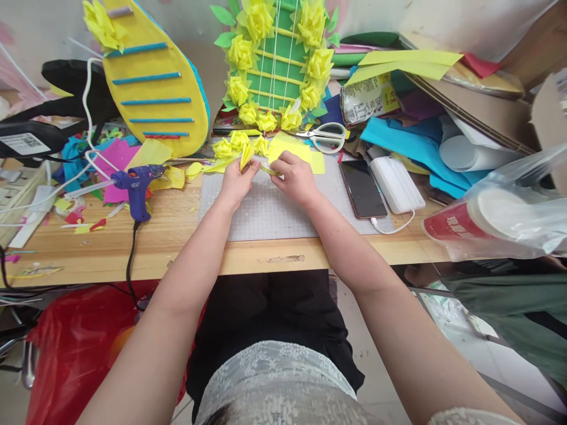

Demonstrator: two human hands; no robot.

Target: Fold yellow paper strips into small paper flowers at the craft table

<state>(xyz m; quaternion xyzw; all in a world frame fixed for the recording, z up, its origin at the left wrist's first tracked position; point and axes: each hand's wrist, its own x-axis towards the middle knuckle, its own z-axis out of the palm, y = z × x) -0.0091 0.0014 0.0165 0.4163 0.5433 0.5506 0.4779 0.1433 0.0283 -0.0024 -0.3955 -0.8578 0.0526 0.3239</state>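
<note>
Above the grey cutting mat (270,218), my left hand (237,182) is closed on a folded piece of yellow paper (247,154) that sticks up between thumb and fingers. My right hand (295,179) pinches a thin yellow strip (269,169) close beside it. Whether the strip joins the folded piece, I cannot make out. Just behind my hands lie several yellow paper flowers (239,140) and flat yellow paper sheets (290,144). White-handled scissors (328,139) rest to the right of the sheets.
A blue glue gun (139,189) stands at left, near paper scraps. Behind are a yellow panel with blue bars (155,88) and a green panel ringed with yellow flowers (279,77). At right are a phone (363,189), a white power bank (397,184) and a bagged red cup (456,223).
</note>
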